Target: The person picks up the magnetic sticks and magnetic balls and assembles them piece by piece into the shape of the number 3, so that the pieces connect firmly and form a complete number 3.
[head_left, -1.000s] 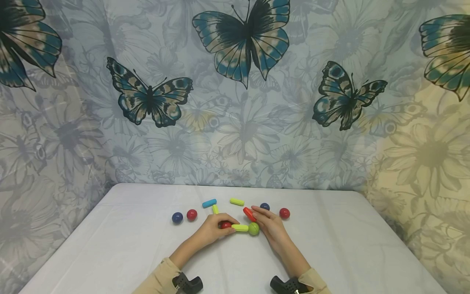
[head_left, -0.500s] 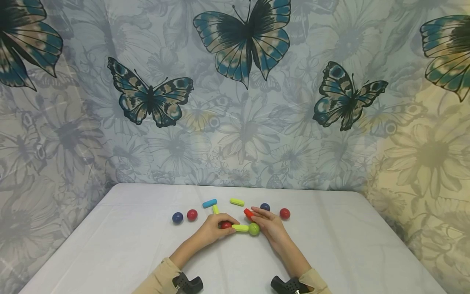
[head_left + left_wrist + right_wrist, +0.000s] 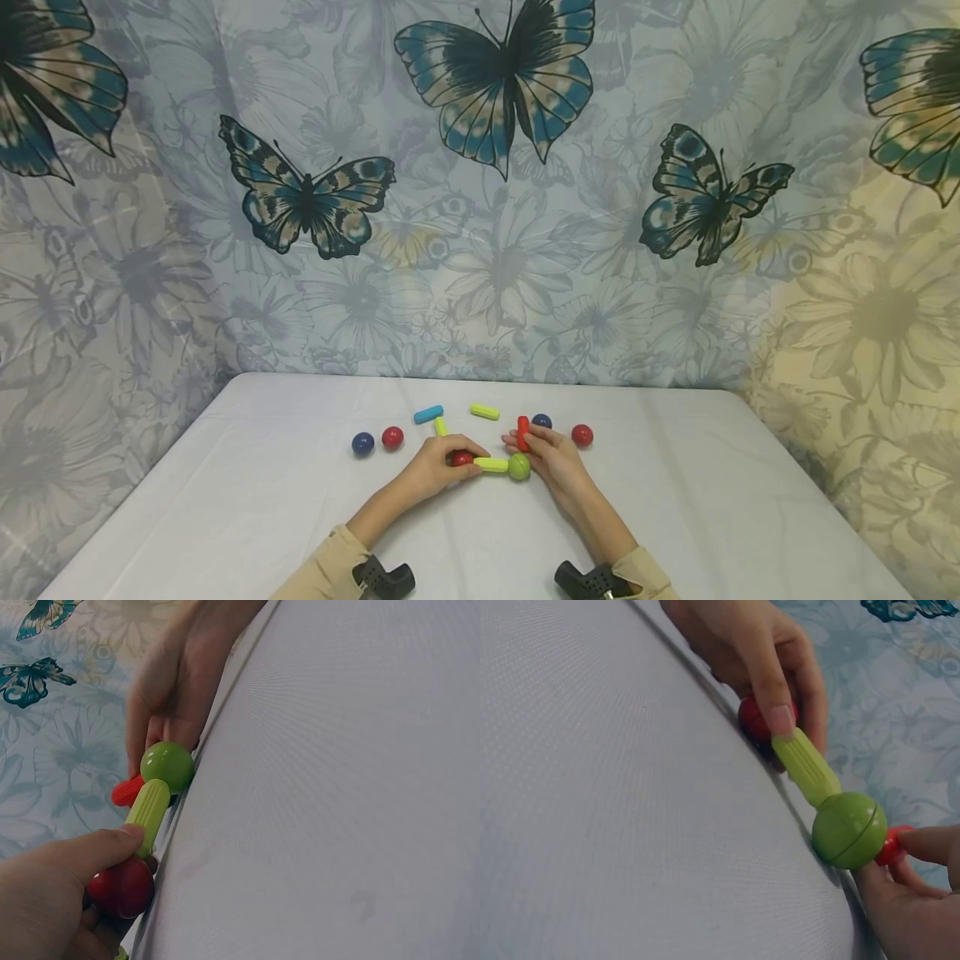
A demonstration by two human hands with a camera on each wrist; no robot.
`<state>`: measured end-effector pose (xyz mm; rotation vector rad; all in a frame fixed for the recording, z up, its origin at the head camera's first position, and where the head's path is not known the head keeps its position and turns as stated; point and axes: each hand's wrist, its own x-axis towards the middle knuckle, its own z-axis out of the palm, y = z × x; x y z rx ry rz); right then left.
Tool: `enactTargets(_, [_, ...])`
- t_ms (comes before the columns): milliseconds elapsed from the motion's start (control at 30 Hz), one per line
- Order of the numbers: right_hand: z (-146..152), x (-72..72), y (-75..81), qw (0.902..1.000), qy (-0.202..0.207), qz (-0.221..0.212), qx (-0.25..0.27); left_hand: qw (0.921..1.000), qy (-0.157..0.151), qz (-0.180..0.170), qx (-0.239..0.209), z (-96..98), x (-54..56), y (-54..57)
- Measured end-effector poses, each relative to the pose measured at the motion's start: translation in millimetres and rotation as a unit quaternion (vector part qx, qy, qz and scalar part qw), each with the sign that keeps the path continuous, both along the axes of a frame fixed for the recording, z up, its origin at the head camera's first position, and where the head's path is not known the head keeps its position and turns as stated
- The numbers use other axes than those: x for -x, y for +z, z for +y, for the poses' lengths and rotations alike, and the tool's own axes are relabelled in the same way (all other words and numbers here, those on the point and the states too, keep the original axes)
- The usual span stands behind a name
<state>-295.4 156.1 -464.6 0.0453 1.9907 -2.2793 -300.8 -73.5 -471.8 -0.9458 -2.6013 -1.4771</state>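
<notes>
My left hand curls round a red ball, its thumb on the near end of a lime ribbed rod. That rod joins the red ball to a green ball. Another lime rod sticks up past the back of my left hand. My right hand pinches a red rod between thumb and fingers, just behind the green ball. In the right wrist view the red rod is partly hidden by the green ball.
On the white table lie a blue rod and a lime rod at the back. A blue ball and red ball sit left; another blue ball and red ball sit right.
The red rod has turned from slanting to nearly upright in the head view, and my right fingers have shifted round it. The left hand and the joined pieces stay put.
</notes>
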Motion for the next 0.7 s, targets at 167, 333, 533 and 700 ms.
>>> enactTargets(167, [1.0, -1.2, 0.8, 0.9998, -0.018, 0.005, 0.006, 1.0000, 0.001, -0.001, 0.003, 0.0, 0.4, -1.0])
enactTargets(333, [1.6, -0.8, 0.2, 0.9995, -0.029, 0.001, -0.011, 1.0000, 0.003, 0.000, 0.004, 0.2, 0.6, -1.3])
enactTargets(533, [-0.1, -1.8, 1.4, 0.9983, -0.036, -0.007, -0.045, 1.0000, 0.005, 0.000, 0.004, 0.4, 1.3, -2.6])
enactTargets(700, [-1.9, -3.0, 1.7, 0.9959, -0.044, -0.012, -0.078, 1.0000, 0.006, -0.003, 0.000, 0.5, 1.0, -2.5])
